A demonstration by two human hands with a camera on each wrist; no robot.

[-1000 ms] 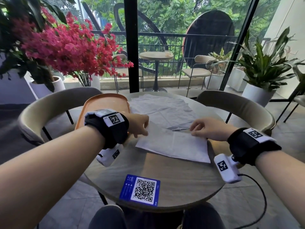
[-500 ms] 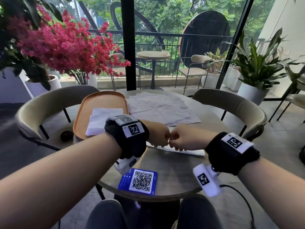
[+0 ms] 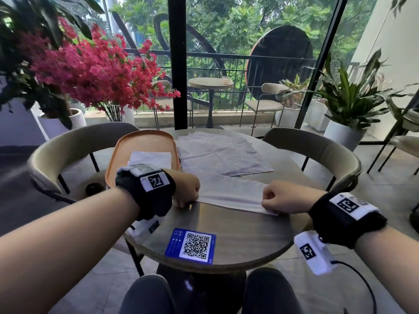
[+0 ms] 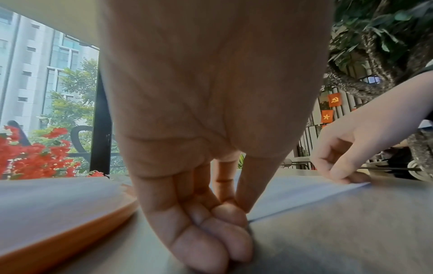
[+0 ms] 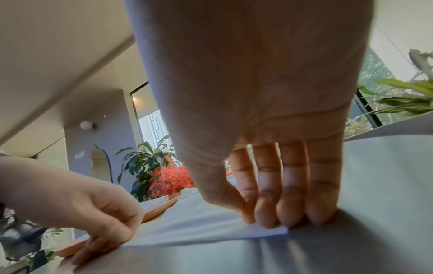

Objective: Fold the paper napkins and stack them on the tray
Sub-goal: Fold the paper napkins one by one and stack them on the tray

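Observation:
A white paper napkin (image 3: 229, 193) lies folded into a long strip on the round table (image 3: 238, 234). My left hand (image 3: 184, 203) pinches its left end, thumb against fingertips (image 4: 234, 218) at the paper's edge. My right hand (image 3: 269, 208) pinches the right end (image 5: 274, 230) between thumb and fingers (image 5: 288, 213). Both hands sit low on the tabletop at the strip's near edge. An orange tray (image 3: 145, 138) stands behind my left wrist with folded napkins (image 3: 152, 157) on it. A pile of unfolded napkins (image 3: 217, 152) lies beyond the strip.
A blue QR card (image 3: 191, 245) lies near the table's front edge. Two beige chairs (image 3: 68, 146) (image 3: 317, 146) stand at the far sides of the table. Pink flowers (image 3: 90, 71) and potted plants (image 3: 349, 103) stand farther back.
The napkin's far edge was brought toward me, folding it in half. My hands met at the middle of the near edge, then slid apart to its two ends.

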